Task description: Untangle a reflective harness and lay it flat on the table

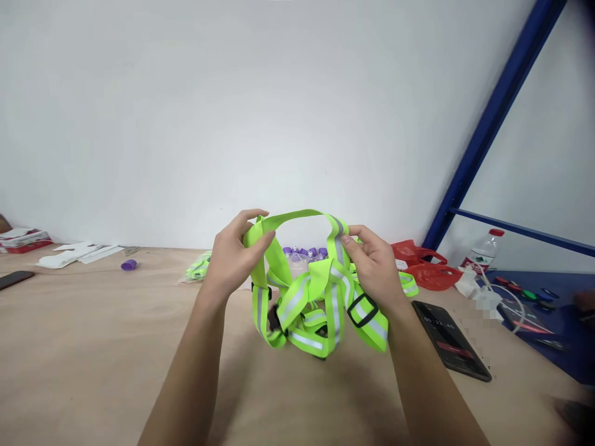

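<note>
- A plain white wall (186, 111) fills the far side of the room, running along the back edge of the surface.
- A light tan wooden worktop (93, 347) spans the near ground from left to right.
- One blue metal rack frame (493, 118) slants up at the far right, with one blue shelf surface (571, 347) below it.
- One neon yellow-green reflective strap vest with grey bands and black plastic buckles (320, 297) hangs bunched just above the worktop at the centre, held between both hands.
- The left hand (232, 254) is closed, pinching the top strap loop at its left end between thumb and fingers.
- The right hand (372, 263) is closed too, pinching a grey-banded strap at the loop's right end.
- One black smartphone with a lit screen (450, 341) lies on the worktop, just right of the right forearm.
- One crumpled red plastic bag (423, 266) sits far right of the vest.
- One clear plastic water bottle with a red cap (483, 248) stands beyond the bag.
- One stack of white papers (79, 253) lies far left.
- One small purple cap (129, 265) lies alone near the papers; a cluster of purple-capped items (304, 252) shows behind the vest, too hidden to count.
</note>
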Tool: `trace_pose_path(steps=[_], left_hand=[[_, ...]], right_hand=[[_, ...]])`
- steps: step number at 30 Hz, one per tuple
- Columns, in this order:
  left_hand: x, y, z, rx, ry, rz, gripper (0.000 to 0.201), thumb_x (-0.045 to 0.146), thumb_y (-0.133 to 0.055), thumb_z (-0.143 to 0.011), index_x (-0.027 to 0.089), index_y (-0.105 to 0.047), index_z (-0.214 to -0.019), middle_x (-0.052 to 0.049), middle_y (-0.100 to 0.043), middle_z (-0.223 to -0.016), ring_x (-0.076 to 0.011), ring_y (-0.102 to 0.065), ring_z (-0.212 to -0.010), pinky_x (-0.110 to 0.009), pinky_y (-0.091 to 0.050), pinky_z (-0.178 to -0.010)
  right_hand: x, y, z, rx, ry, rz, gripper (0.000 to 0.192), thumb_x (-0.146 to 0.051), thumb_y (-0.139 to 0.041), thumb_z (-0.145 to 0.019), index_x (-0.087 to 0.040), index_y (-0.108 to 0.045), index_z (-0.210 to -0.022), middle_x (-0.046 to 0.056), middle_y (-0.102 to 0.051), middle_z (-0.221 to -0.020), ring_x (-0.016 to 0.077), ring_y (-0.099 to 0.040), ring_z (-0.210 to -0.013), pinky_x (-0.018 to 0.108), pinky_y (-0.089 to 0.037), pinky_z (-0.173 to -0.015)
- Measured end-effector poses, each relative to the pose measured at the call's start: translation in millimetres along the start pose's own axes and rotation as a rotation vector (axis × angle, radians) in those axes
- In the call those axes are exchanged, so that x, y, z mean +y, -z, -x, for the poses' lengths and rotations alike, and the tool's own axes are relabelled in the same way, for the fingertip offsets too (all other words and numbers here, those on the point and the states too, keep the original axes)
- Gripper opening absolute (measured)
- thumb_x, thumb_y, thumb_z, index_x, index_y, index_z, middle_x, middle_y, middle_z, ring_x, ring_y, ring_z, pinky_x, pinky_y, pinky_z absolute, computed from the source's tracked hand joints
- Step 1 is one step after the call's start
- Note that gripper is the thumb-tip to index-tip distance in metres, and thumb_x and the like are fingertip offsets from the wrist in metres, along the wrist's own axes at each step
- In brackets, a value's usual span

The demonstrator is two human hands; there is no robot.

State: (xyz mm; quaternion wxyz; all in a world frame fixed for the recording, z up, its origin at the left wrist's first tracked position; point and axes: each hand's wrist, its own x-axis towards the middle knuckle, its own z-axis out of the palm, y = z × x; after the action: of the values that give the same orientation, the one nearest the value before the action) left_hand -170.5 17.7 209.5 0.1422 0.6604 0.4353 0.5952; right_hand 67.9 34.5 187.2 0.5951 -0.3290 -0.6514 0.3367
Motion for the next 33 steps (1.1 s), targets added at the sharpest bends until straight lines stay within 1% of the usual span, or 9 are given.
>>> trace_pose_path(steps=[4, 7, 10, 14, 19, 21, 26, 29, 33], left_hand=[[8, 1.7, 0, -0.093, 0.071, 0.186, 0.027, 0.031, -0.068, -0.086, 0.022, -0.066, -0.112, 0.0, -0.068, -0.069, -0.0155, -0.06, -0.058, -0.026, -0.05, -0.053], [12, 1.4, 2, -0.177, 0.075, 0.344, 0.03, 0.031, -0.067, -0.088, 0.02, -0.064, -0.115, -0.003, -0.074, -0.075, -0.0168, -0.066, -0.061, -0.03, -0.057, -0.062], [12, -0.8, 4, -0.216, 0.068, 0.438, 0.034, 0.034, -0.067, -0.089, 0.019, -0.062, -0.119, -0.006, -0.076, -0.08, -0.0201, -0.072, -0.07, -0.034, -0.062, -0.07], [11, -5.7, 4, -0.129, 0.047, 0.485, 0.035, 0.036, -0.069, -0.089, 0.021, -0.061, -0.12, -0.002, -0.071, -0.08, -0.0206, -0.074, -0.074, -0.032, -0.064, -0.065], [13, -12.8, 5, -0.018, 0.012, 0.424, 0.036, 0.038, -0.067, -0.091, 0.024, -0.059, -0.123, -0.005, -0.069, -0.096, -0.0202, -0.073, -0.078, -0.028, -0.064, -0.058], [14, -15.0, 6, -0.008, 0.009, 0.414, 0.036, 0.039, -0.067, -0.092, 0.025, -0.057, -0.124, -0.008, -0.069, -0.107, -0.0197, -0.073, -0.078, -0.027, -0.064, -0.056], [15, -17.3, 9, 0.01, 0.0, 0.392, 0.036, 0.04, -0.067, -0.092, 0.027, -0.058, -0.124, -0.011, -0.066, -0.123, -0.0154, -0.07, -0.069, -0.021, -0.06, -0.046], [14, -18.4, 9, 0.033, -0.007, 0.373, 0.036, 0.039, -0.067, -0.092, 0.028, -0.057, -0.126, -0.011, -0.064, -0.124, -0.0152, -0.069, -0.066, -0.02, -0.056, -0.04], [15, -20.4, 8, 0.075, -0.011, 0.394, 0.032, 0.036, -0.066, -0.093, 0.028, -0.058, -0.124, -0.011, -0.062, -0.127, -0.0179, -0.07, -0.078, -0.027, -0.064, -0.053]], right_hand=[[3, 5, -1, -0.107, 0.025, 0.417, 0.019, -0.041, -0.053, -0.096, -0.024, -0.063, -0.093, -0.007, -0.045, -0.052, 0.0126, -0.038, -0.046, 0.026, -0.027, -0.05], [10, 4, -4, -0.171, 0.092, 0.702, 0.016, -0.03, -0.05, -0.095, -0.024, -0.063, -0.087, -0.003, -0.058, -0.063, 0.0151, -0.05, -0.059, 0.028, -0.032, -0.059], [14, -3, -4, -0.122, 0.146, 0.805, 0.015, -0.027, -0.052, -0.093, -0.023, -0.065, -0.085, 0.002, -0.068, -0.084, 0.0182, -0.059, -0.075, 0.029, -0.036, -0.066], [6, -13, 1, -0.08, 0.078, 0.672, 0.023, -0.039, -0.058, -0.092, -0.022, -0.064, -0.077, 0.001, -0.065, -0.068, 0.0161, -0.055, -0.062, 0.027, -0.036, -0.058], [-6, -25, 14, -0.767, -0.194, 0.23, 0.027, -0.047, -0.063, -0.089, -0.021, -0.073, -0.088, 0.001, -0.074, -0.079, 0.0161, -0.065, -0.064, 0.026, -0.047, -0.058], [-4, -31, 16, -0.89, -0.22, 0.282, 0.027, -0.047, -0.07, -0.084, -0.022, -0.075, -0.093, 0.002, -0.077, -0.087, 0.0182, -0.069, -0.073, 0.026, -0.049, -0.062], [17, -47, 16, -0.908, -0.19, 0.532, 0.029, -0.048, -0.068, -0.085, -0.02, -0.076, -0.086, 0.002, -0.073, -0.077, 0.0174, -0.064, -0.066, 0.026, -0.043, -0.057], [28, -54, 15, -0.966, -0.252, 0.426, 0.023, -0.032, -0.055, -0.091, -0.02, -0.073, -0.083, 0.001, -0.073, -0.077, 0.0155, -0.065, -0.063, 0.025, -0.045, -0.056], [37, -62, 14, -0.964, -0.336, 0.204, 0.02, -0.019, -0.049, -0.088, -0.019, -0.069, -0.093, 0.002, -0.073, -0.085, 0.0187, -0.072, -0.077, 0.026, -0.052, -0.062]])
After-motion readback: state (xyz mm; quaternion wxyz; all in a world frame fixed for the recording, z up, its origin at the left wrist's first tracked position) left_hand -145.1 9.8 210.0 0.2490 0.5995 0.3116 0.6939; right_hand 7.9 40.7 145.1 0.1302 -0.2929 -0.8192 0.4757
